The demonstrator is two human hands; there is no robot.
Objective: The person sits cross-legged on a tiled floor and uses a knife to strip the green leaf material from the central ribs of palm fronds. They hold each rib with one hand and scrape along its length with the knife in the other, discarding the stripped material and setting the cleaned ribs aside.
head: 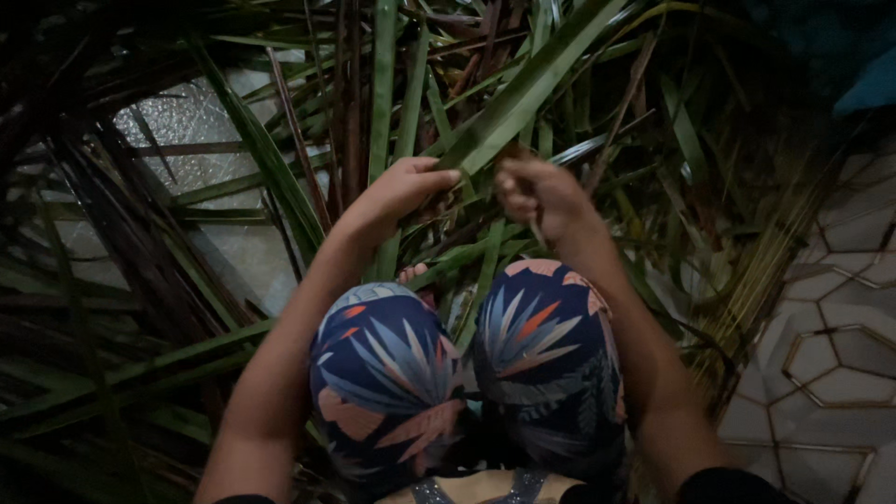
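Leaf pile (280, 177) on tiled floor (840, 355), ahead of knees (467, 373); bare tiles at right.

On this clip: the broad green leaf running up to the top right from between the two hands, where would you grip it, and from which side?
Probably at its near end, where the broad green leaf narrows, between the left hand and the right hand. The blade is flat, so pinch it across its width from above, on the person's side. Farther up it lies over a tangle of other leaves, which would crowd the fingers.
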